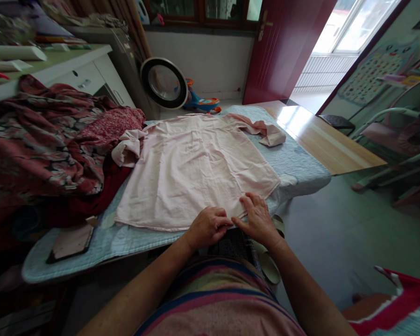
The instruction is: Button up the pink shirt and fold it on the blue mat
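Note:
A pale pink shirt (192,168) lies spread flat on a light blue padded cover (301,163) over a table, its collar end far from me and both short sleeves out to the sides. My left hand (208,226) rests at the shirt's near hem with its fingers curled in, pinching the fabric edge. My right hand (257,217) lies right beside it on the hem near the right corner, fingers pressed down on the cloth and thumb touching the left hand.
A heap of dark red floral clothes (48,140) covers the table's left side. A phone in a pink case (71,240) lies at the near left. Bare wooden tabletop (322,135) extends right. Chairs (399,140) stand at right; a washing machine (162,81) and red door (283,46) behind.

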`<state>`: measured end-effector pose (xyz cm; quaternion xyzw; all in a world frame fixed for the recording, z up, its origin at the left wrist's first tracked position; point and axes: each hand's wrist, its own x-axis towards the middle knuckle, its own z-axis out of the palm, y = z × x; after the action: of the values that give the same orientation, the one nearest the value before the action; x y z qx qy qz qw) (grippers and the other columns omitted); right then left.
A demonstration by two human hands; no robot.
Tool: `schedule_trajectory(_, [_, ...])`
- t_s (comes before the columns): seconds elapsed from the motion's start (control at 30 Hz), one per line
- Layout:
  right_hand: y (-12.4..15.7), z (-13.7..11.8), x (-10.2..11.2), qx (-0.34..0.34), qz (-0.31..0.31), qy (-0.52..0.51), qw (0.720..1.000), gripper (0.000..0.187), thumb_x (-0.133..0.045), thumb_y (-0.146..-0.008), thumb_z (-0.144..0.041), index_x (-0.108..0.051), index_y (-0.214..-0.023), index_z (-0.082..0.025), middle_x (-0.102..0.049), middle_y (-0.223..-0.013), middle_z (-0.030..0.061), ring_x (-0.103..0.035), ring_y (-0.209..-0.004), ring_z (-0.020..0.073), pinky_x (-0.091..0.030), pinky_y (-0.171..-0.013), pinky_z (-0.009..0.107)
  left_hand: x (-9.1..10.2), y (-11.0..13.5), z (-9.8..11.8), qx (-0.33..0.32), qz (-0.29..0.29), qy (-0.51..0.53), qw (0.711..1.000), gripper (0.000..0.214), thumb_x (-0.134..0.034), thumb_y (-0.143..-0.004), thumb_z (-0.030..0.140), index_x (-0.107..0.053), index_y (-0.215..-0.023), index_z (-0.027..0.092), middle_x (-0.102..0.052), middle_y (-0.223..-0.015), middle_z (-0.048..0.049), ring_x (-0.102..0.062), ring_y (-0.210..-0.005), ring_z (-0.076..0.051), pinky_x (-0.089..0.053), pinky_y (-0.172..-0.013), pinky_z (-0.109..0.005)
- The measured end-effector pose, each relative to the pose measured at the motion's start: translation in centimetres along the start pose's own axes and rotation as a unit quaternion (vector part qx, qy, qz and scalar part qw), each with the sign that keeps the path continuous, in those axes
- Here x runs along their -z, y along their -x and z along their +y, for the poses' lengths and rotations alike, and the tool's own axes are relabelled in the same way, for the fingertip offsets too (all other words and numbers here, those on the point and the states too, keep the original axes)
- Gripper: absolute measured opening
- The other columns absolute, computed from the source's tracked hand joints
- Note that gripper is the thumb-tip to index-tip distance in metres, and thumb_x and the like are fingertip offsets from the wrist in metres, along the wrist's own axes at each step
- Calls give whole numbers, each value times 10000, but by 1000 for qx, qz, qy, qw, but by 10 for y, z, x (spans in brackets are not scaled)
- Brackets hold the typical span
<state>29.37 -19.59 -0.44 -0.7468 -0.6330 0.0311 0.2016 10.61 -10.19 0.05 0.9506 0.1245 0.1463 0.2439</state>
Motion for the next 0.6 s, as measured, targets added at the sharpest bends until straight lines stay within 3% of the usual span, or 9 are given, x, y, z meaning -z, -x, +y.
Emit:
schedule_trajectory(0.2, [3, 8, -3, 2, 1, -9, 1000, 417, -597, -815, -326, -541, -1196, -165, -489, -1328, 161, -412, -1286, 306, -322, -1103, 453, -4, 0, -1, 8, 16, -5, 1000, 198, -537, -920, 230, -705, -1024, 216, -671, -843, -36, -611, -819, -175, -415, -758, -305])
schedule_trajectory(0.6, [3, 44, 3, -22, 48, 1, 999, 278, -520, -835, -287, -512, -1088, -172, -523, -1259, 162, -444, -1242, 289, -333, -1084, 425, -1, -1, -2, 1, 15, 10, 1000, 174, -567, -890, 217, -735, -933, 224, -662, -803, -24, -609, -786, -164, -396, -722, -293])
